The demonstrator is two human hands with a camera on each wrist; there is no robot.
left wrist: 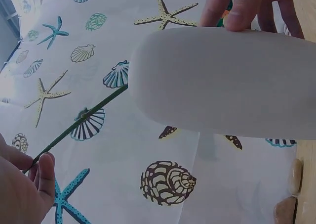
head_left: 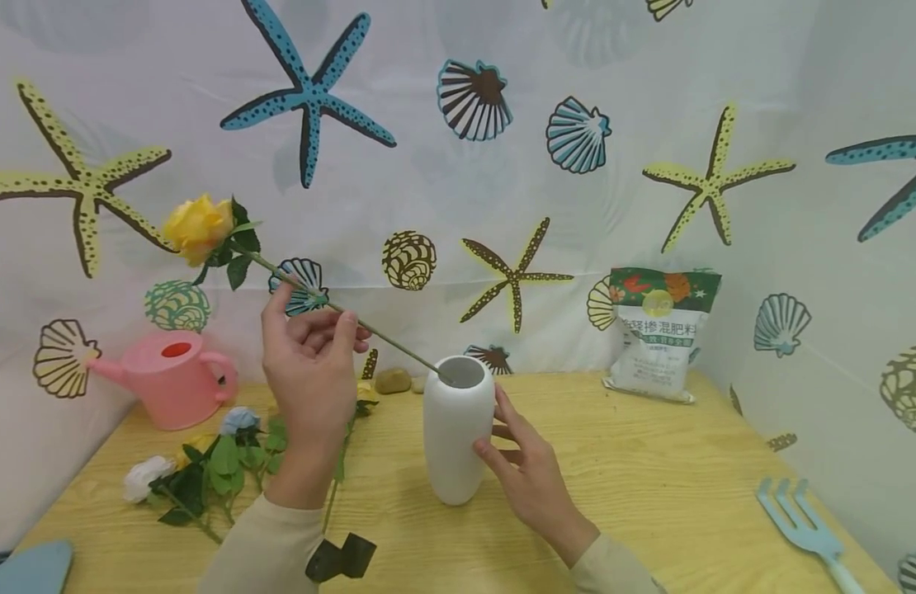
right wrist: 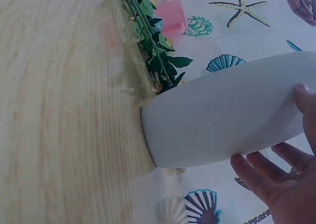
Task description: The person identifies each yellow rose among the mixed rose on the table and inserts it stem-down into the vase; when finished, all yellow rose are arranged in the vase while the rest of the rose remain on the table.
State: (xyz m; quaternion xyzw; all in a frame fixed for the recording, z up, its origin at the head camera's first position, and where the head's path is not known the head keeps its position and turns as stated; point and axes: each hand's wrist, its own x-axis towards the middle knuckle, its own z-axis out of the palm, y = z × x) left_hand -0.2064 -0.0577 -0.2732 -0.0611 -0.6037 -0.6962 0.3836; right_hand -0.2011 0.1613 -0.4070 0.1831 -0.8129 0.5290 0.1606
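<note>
My left hand [head_left: 309, 363] pinches the green stem of a yellow rose [head_left: 200, 229], its bloom raised to the upper left. The stem's lower end dips into the mouth of a tall white vase [head_left: 450, 445], which stands upright on the table. From the right, my right hand [head_left: 528, 470] holds the vase's side, thumb toward the front and fingers farther back. In the left wrist view the stem [left wrist: 81, 121] runs from thumb and fingertips to the vase's rim. The right wrist view shows fingertips [right wrist: 239, 163] at the vase wall.
Several artificial flowers, among them a white rose [head_left: 148, 478] and a blue one [head_left: 239, 420], lie left on the wooden table [head_left: 614, 495]. A pink watering can [head_left: 177, 388], stones [head_left: 393, 380], a fertilizer bag [head_left: 660, 338], a blue hand fork [head_left: 803, 524] and a blue tool [head_left: 35, 569] surround them.
</note>
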